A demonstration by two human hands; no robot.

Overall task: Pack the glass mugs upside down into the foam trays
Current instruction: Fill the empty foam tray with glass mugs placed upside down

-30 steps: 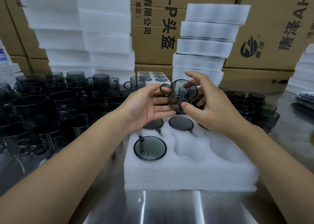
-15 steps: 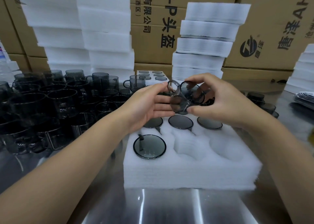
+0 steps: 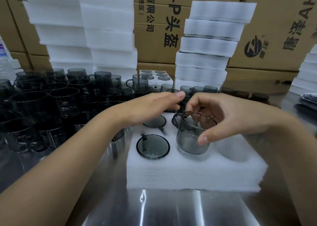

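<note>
Lowering the glass mug into the foam tray, the right hand is gripping it, the thumb pressing the near wall and the other fingers curling over the top edge on the far side, showing through the grey glass. Half a second ago both hands were holding this mug in the air above the tray's 12 o'clock edge, tipped on its side. Now it is standing upright with its lower end entering the middle pocket of the near row, at 6 o'clock from the tray's centre, its handle pointing toward 10 o'clock. The left hand has let go and is hovering flat over the tray's 11 o'clock corner, fingers straight and holding nothing, seemingly heading for the loose mugs crowding the steel table from 9 to 11 o'clock. That release is suggesting the turning is done and only the seating is remaining. I am judging the mug to be going in rim-down, though the glass is making that hard to confirm. A packed mug is sitting base-up at 8 o'clock and a second packed mug at 10 o'clock, while the empty pocket at 4 o'clock is waiting.
</note>
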